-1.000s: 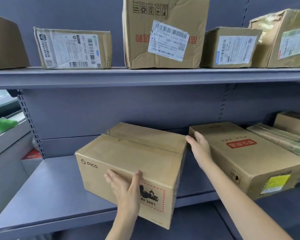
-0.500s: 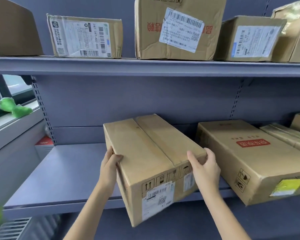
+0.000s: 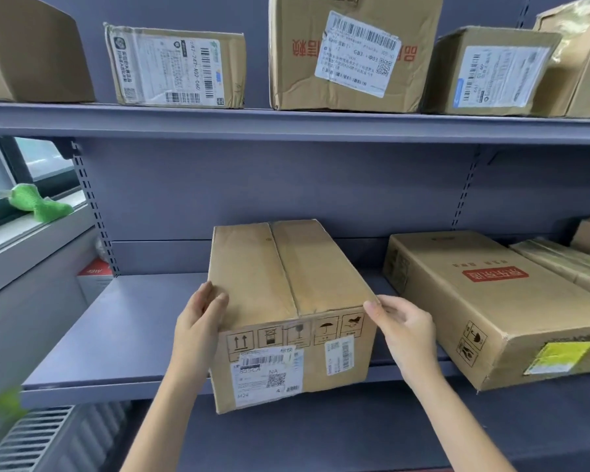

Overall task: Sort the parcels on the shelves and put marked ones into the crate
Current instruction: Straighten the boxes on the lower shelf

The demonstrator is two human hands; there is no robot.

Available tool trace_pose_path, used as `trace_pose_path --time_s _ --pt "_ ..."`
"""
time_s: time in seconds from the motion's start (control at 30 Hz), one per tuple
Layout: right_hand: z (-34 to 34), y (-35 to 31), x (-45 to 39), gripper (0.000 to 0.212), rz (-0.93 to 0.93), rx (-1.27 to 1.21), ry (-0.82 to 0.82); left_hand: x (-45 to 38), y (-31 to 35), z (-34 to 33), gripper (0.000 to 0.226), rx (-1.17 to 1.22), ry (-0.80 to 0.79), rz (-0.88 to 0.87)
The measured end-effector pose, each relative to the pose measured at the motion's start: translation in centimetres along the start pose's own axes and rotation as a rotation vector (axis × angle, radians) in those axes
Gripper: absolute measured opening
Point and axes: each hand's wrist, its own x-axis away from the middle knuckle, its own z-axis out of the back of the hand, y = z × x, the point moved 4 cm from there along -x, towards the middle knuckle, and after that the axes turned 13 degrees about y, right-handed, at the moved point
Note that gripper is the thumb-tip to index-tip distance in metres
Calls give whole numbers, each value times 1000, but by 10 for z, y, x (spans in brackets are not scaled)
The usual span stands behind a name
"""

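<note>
- The box (image 3: 286,301) sits on the lower shelf (image 3: 116,335), its labelled end facing you and overhanging the shelf's front edge.
- Your left hand (image 3: 198,321) rests on the box's left top corner, thumb on the top face, fingers down the left side; its grip is curled round that edge.
- Your right hand (image 3: 406,328) is at the box's right top corner, fingertips touching the edge, fingers loosely spread; its grip looks relaxed rather than closed on the box.
- The near end of the box carries a row of handling symbols, a white shipping label (image 3: 268,373) with a barcode and QR code, and a smaller sticker (image 3: 339,356) to its right.
- A tape seam runs along the middle of the box top.
- Just to the right on the same shelf lies a long carton (image 3: 491,301) with a red mark on top and a yellow sticker (image 3: 559,357) on its near end, apart from the box.
- The upper shelf (image 3: 286,126) holds a row of labelled parcels; a flat one (image 3: 176,66) is left of centre and a tall one (image 3: 351,52) is above the box.
- A green object (image 3: 38,202) lies on the window ledge at the left.
</note>
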Motion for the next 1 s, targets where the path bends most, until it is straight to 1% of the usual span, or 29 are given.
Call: trace_pose_path --time_s 0.07,0.17,0.43,0.57,0.7,0.8,0.87,0.93,0.97,1.0 --pt "-6 -1 7 13 21 14 -60 -2 0 17 44 -40 43 -35" --pt "-23 -3 22 17 61 2 -114 -12 -1 47 45 -71 108 -31" --pt "-93 -23 54 14 115 3 -205 -29 6 123 42 -82 286 -32" --pt "-118 -31 57 9 109 -6 -166 -42 16 132 44 -170 275 -59" --pt "-131 -35 59 12 166 26 -145 -53 21 136 43 -319 258 -124" --pt "-134 -39 59 15 195 60 -150 -58 22 141 45 -372 207 -121" --pt "-135 -42 58 25 230 87 -190 -56 22 146 59 -382 159 -114" --pt "-139 -46 59 48 283 127 -263 -50 18 150 81 -391 121 -120" --pt "-142 -48 61 58 310 131 -289 -48 16 152 85 -398 114 -133" --pt "-146 -49 62 66 317 125 -306 -46 12 153 85 -399 110 -148"
